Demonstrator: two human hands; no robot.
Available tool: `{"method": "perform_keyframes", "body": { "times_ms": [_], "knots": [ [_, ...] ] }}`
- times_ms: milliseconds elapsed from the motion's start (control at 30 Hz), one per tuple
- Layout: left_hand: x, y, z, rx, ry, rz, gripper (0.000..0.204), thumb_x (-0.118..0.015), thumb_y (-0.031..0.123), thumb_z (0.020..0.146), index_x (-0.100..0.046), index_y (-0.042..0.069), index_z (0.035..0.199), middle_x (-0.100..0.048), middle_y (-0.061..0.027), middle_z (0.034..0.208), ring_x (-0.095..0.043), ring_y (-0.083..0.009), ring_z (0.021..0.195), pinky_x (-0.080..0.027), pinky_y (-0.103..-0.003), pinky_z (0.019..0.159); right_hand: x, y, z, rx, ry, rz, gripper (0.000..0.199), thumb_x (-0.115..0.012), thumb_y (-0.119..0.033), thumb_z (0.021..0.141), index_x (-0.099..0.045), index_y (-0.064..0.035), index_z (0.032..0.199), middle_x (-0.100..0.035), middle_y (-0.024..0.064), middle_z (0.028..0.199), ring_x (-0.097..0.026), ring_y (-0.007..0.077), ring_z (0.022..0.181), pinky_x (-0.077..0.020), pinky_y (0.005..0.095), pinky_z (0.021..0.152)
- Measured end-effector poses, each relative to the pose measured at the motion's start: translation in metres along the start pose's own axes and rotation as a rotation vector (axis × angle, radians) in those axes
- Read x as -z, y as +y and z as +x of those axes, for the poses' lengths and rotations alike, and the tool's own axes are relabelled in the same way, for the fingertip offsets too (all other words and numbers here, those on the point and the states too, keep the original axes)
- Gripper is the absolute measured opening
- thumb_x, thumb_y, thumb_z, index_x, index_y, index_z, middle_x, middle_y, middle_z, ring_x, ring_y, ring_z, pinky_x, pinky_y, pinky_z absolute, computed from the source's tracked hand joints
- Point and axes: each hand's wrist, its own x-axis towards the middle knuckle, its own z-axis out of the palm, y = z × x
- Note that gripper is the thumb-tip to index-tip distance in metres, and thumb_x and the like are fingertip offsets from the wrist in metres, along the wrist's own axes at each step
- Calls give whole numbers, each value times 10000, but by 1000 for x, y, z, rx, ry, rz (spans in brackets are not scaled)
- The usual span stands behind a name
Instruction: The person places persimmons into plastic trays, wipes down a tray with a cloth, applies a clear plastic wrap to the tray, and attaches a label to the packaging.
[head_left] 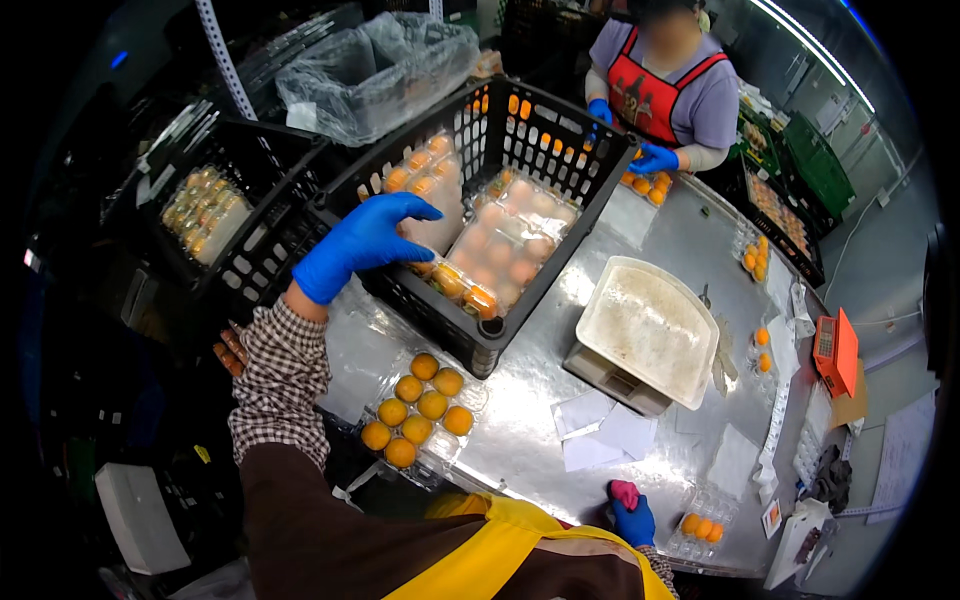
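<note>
My left hand (365,243), in a blue glove, reaches over the left rim of a black plastic crate (487,345). Its thumb and fingers are spread beside a tilted clear pack (435,222) of orange fruit; whether they touch it I cannot tell. More clear packs (505,240) of round orange fruit lie in the crate, some seen through a pale base. Low in the picture my right hand (634,522), also blue-gloved, is closed around a crumpled pink cloth (625,493) at the table's near edge. An open clear tray of round orange fruit (432,405) sits below the crate.
A weighing scale with a white pan (650,325) stands mid-table, with paper slips (605,430) beside it. Small fruit packs (702,528) and an orange-red scale (838,350) are at right. Across the table, a co-worker's gloved hands (655,158) are at a fruit pack. Another crate (255,265) stands left.
</note>
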Motion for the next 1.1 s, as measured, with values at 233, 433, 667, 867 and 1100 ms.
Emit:
{"method": "perform_keyframes", "body": {
  "times_ms": [233,433,667,867,1100],
  "knots": [
    [-23,-13,56,-28,-863,157,500,-768,193,597,-600,82,1054,-607,-111,1013,-566,-256,969,-440,-317,834,-13,1,-7,-49,41,285,446,-578,-425,761,-506,-36,966,-593,223,865,-566,397,832,-436,435,696],
    [-33,-38,84,-91,-677,194,339,-617,229,747,-579,81,1050,-589,-126,1009,-560,-297,947,-440,-361,815,-9,-19,-8,-108,125,25,423,-577,-417,780,-518,-21,914,-596,207,814,-579,370,799,-437,410,672],
    [-43,-47,84,-124,-650,200,356,-583,180,762,-523,103,1105,-558,-128,1045,-538,-304,982,-430,-372,837,2,-36,-5,-136,58,65,416,-560,-416,797,-515,-12,887,-582,219,805,-565,387,797,-423,407,658],
    [-45,-47,80,-112,-644,275,440,-610,131,734,-495,90,1157,-547,-127,1071,-529,-297,1005,-432,-365,848,1,-25,-4,-117,21,-30,459,-551,-448,781,-520,-49,1005,-592,216,866,-566,399,841,-437,434,716],
    [-56,-68,72,-244,-507,375,498,-648,139,695,-487,76,1162,-547,-141,1074,-519,-307,1018,-430,-378,852,-4,-30,-6,-204,5,-55,419,-550,-415,800,-523,-69,1034,-553,224,908,-548,391,856,-436,438,712]
  ]
}}
